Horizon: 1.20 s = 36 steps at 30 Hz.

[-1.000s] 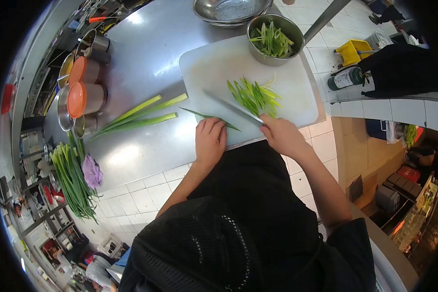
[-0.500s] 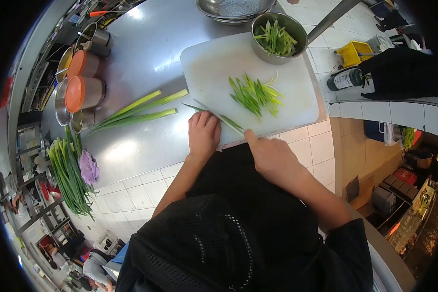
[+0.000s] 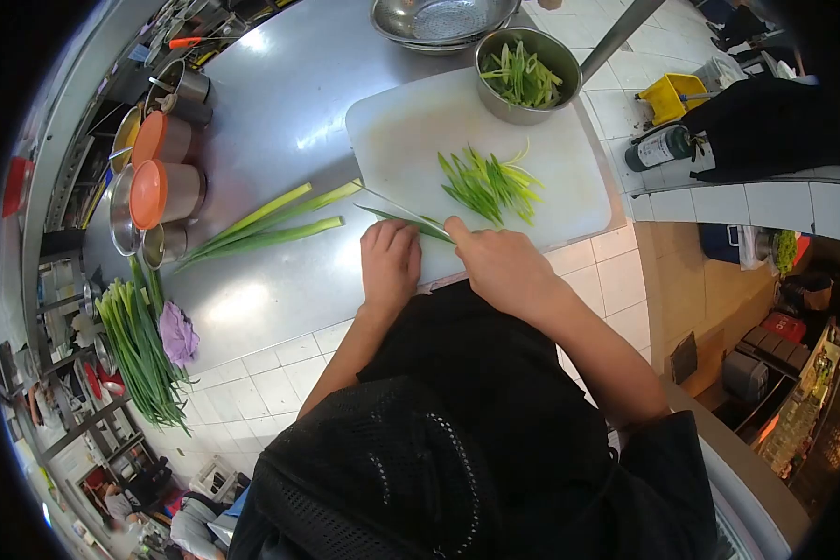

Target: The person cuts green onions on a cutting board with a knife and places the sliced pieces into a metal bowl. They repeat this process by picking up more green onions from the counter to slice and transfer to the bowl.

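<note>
The left hand [image 3: 390, 259] was at the near left part of the board [image 3: 401, 121], its fingers bent, close together and turned palm-down. They held a green leaf [image 3: 431, 230] against the board; the thumb could not be made out clearly. The leaf's tip stuck out to the left, beyond the fingers, and its other end ran right toward the right hand [image 3: 504, 266].

The right hand was closed in a fist around the handle of a knife [image 3: 406, 208], with the handle itself hidden in the grip. The blade slanted far and left from the fist, on the far side of the leaf and nearly in line with it. Whether its edge touched the leaf could not be told.

Farther right on the board, apart from both hands, lay a loose heap of cut strips [image 3: 490, 187], green with some paler yellow. A metal bowl [image 3: 513, 114] with more cut greens stood at the board's far right corner.

Left of the board, three long stalks [image 3: 271, 231] lay on the counter [image 3: 280, 121], their pale ends toward the board. At the counter's near left were a bunch of greens [image 3: 138, 341] and, just beside it, a crumpled purple cloth [image 3: 177, 334].
</note>
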Each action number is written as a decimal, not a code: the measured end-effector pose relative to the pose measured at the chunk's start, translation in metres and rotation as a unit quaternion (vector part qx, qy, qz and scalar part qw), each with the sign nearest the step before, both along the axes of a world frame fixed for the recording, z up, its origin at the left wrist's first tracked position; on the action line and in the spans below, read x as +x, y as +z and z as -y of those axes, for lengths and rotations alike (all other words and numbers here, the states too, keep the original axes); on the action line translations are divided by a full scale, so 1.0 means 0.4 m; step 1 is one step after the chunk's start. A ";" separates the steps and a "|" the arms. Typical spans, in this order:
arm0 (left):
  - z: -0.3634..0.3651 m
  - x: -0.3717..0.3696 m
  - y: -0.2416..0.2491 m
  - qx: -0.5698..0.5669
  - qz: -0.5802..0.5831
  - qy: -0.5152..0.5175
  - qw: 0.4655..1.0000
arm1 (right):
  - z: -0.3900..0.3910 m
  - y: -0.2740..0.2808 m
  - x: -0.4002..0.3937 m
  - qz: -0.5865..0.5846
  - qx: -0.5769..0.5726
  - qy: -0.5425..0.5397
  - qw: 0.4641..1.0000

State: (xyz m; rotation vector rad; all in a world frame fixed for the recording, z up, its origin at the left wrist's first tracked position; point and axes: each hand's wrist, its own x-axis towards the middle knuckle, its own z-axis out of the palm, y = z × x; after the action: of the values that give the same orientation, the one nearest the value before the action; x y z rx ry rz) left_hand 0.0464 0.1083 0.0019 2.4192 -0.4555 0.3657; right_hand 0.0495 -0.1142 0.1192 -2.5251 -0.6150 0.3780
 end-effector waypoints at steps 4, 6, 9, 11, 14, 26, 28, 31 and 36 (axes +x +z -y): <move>-0.020 0.020 -0.002 0.008 0.018 0.010 1.000 | 0.010 0.046 -0.053 0.016 -0.032 0.003 0.999; -0.028 0.024 -0.008 0.017 0.009 0.008 1.000 | 0.006 0.055 -0.090 0.037 -0.075 0.021 0.996; -0.025 0.022 -0.022 0.024 -0.001 0.011 1.000 | 0.024 0.097 -0.129 -0.040 -0.068 0.006 0.997; -0.025 0.019 -0.026 0.023 0.000 0.014 1.000 | 0.029 0.055 -0.138 -0.053 -0.070 -0.007 0.996; -0.017 0.023 -0.026 0.012 0.011 0.020 1.000 | 0.006 -0.104 -0.123 -0.063 -0.047 -0.031 0.996; 0.027 -0.021 0.002 0.007 -0.003 -0.011 1.000 | 0.081 -0.044 0.000 -0.028 -0.004 -0.044 0.999; 0.013 -0.014 0.006 0.000 -0.006 -0.012 1.000 | 0.048 0.015 -0.038 -0.049 -0.031 -0.039 0.998; -0.010 0.010 0.005 -0.002 -0.012 0.001 1.000 | 0.030 0.068 -0.090 -0.055 -0.037 -0.010 0.998; -0.013 0.013 -0.014 0.022 -0.003 -0.012 1.000 | 0.019 0.079 -0.137 -0.081 -0.068 0.007 0.994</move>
State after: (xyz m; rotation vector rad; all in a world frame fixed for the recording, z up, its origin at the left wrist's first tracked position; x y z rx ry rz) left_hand 0.0517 0.1136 -0.0037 2.4544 -0.4931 0.3419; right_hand -0.0053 -0.1219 0.1509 -2.5869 -0.5615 0.6435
